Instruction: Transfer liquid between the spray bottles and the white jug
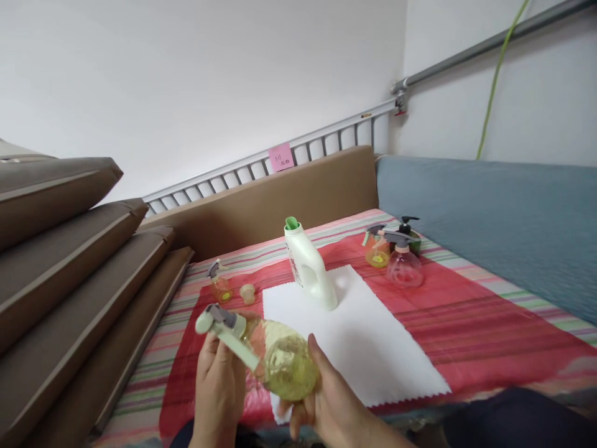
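A clear yellow spray bottle (pixel 284 364) with a grey and pale green trigger head lies tilted on its side between my hands, above the near edge of a white cloth (pixel 373 354). My left hand (pixel 217 379) is closed round its neck, just below the trigger head. My right hand (pixel 338 398) grips the rounded base, thumb on the side and fingers beneath. Beyond them a white jug (pixel 308 267) with a handle stands on the cloth, its green pouring spout uncovered. A pale cap (pixel 247 294) lies left of the cloth.
A small spray bottle (pixel 219 285) stands at the left. Several bottles, including a pink spray bottle (pixel 405 267) and a dark pump bottle (pixel 409 231), stand at the right on the red sheet (pixel 448 317). Stacked cushions (pixel 79 267) border the left side; a blue padded panel (pixel 489 218) borders the right.
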Motion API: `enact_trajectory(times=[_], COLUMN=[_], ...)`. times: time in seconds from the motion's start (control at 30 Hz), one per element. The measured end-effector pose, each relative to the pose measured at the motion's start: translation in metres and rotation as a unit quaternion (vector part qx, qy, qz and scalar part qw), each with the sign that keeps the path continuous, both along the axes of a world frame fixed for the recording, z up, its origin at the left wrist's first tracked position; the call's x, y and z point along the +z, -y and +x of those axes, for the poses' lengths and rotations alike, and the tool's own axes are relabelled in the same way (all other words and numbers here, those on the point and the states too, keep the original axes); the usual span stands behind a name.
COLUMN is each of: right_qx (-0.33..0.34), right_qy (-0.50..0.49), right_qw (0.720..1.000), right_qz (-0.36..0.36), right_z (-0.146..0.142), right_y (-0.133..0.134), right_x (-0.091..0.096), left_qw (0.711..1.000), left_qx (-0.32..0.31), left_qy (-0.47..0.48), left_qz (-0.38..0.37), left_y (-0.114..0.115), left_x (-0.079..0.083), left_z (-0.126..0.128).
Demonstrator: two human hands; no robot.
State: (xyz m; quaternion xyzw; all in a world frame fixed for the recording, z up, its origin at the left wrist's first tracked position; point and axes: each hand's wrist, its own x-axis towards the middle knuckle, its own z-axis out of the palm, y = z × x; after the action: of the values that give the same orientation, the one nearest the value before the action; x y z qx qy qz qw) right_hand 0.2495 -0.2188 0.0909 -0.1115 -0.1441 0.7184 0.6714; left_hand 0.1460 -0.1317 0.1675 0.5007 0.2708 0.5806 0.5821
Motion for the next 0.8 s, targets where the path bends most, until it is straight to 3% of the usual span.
enact_trajectory(times=[0.07,0.2,0.43,0.8], right_qx=[0.041,0.026,-0.038,0.040], right_qy=[0.022,0.033,0.060,0.029], right_qw=[0.998,0.998,0.995,0.986], right_qz=[-0.031,-0.037,-0.073,-0.158], right_z=[0.0001,0.0020,0.0012,0.0081], right_y=[-0.0016,-0.0011,-0.0015,0.0022], right_x=[-0.0016,0.0020,0.0044,0.0080], left_qw=[0.999,0.994,0.995,0.992], left_qx=[-0.040,-0.064,-0.087,-0.124], left_qy=[0.028,0.065,0.037,0.005], left_qz=[-0.025,-0.067,-0.026,0.008], left_y=[-0.0014,-0.0023,-0.0016,-0.0042], left_x=[-0.0027,-0.0041,-0.0007,-0.0098], left_z=[-0.0022,-0.0060,-0.0057,-0.0030])
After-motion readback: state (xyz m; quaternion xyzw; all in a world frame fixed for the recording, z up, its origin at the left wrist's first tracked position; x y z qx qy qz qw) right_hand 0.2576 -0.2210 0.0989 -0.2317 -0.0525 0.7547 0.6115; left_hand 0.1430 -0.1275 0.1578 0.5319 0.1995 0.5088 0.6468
